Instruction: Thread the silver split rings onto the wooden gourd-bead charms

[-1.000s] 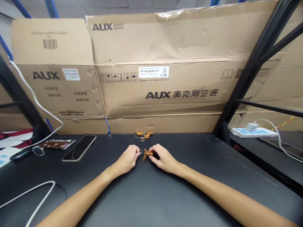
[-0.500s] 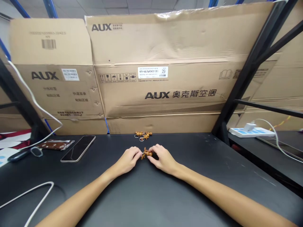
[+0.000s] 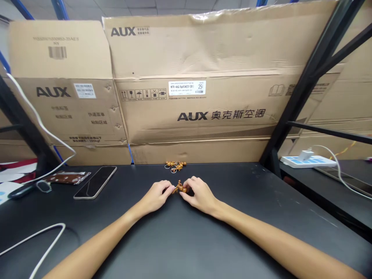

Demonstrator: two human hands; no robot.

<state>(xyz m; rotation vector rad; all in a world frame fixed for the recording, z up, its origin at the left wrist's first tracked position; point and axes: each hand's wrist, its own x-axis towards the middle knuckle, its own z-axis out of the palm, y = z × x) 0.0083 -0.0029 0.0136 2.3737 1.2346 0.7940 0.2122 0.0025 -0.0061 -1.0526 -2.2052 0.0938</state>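
Note:
A small wooden bead charm (image 3: pixel 180 188) with gourd-shaped beads and a knotted tassel sits between my hands, just above the black tabletop (image 3: pixel 232 221). My left hand (image 3: pixel 155 196) pinches its left end, and any key ring there is hidden by my fingers. My right hand (image 3: pixel 199 195) grips its right side with thumb and fingertips. Farther back, by the table's far edge, lies a small heap of similar wooden charms (image 3: pixel 176 166) with metal key rings, out of reach of my fingertips.
A smartphone (image 3: pixel 95 182), a brown packet (image 3: pixel 68 177) and glasses (image 3: pixel 43 186) lie at the left, with a white cable (image 3: pixel 35 240) in front. AUX cardboard boxes (image 3: pixel 192 77) stand behind the table. A power strip (image 3: pixel 305 161) sits on a lower surface at the right.
My hands have closed in on the charm from both sides. The metal ring seen beside my left fingers earlier is no longer visible.

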